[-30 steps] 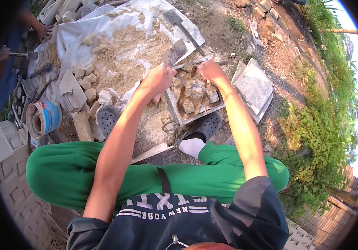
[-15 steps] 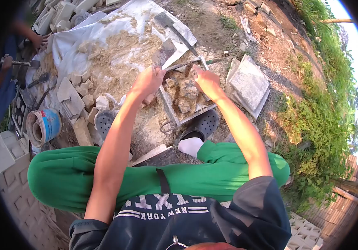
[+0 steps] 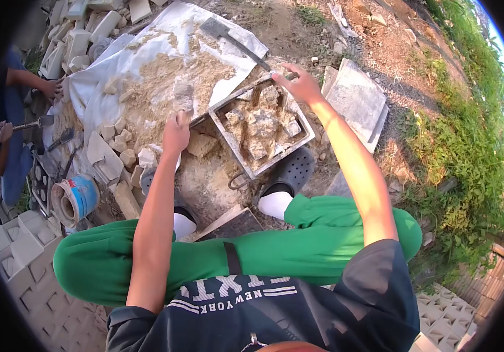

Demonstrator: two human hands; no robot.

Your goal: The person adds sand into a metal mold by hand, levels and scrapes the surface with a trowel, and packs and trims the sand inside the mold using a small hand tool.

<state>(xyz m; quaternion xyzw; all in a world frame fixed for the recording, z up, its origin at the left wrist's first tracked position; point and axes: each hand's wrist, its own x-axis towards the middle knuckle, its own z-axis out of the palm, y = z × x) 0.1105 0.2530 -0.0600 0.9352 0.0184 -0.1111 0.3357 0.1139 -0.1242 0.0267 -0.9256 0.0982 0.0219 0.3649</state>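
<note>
A square metal mould (image 3: pixel 241 154) holds rough chunks of stone (image 3: pixel 263 124) in sandy mix, on the ground before my feet. My left hand (image 3: pixel 177 130) is closed round a trowel (image 3: pixel 183 94) at the left of the mould; its blade is blurred over the sand and its handle is mostly hidden by the hand. At the mould's far right corner is my right hand (image 3: pixel 301 87), fingers loosely bent and apart, with fingertips at the end of a dark bar (image 3: pixel 232 97) along the far rim. A long-handled flat tool (image 3: pixel 216 28) lies beyond.
Sandy mix (image 3: pixel 164 76) covers a white sheet (image 3: pixel 96 82). A bucket (image 3: pixel 87 193), broken stones (image 3: pixel 129 157) and flat slabs (image 3: pixel 354 102) surround the mould. At left, another person's hand (image 3: pixel 5 132) holds a hammer (image 3: pixel 43 121). Patterned blocks (image 3: pixel 29 240) stand at lower left.
My left hand has moved left and down with the trowel, away from the mould. My right hand has lifted from the mould's inside to its far right corner, uncovering the stones.
</note>
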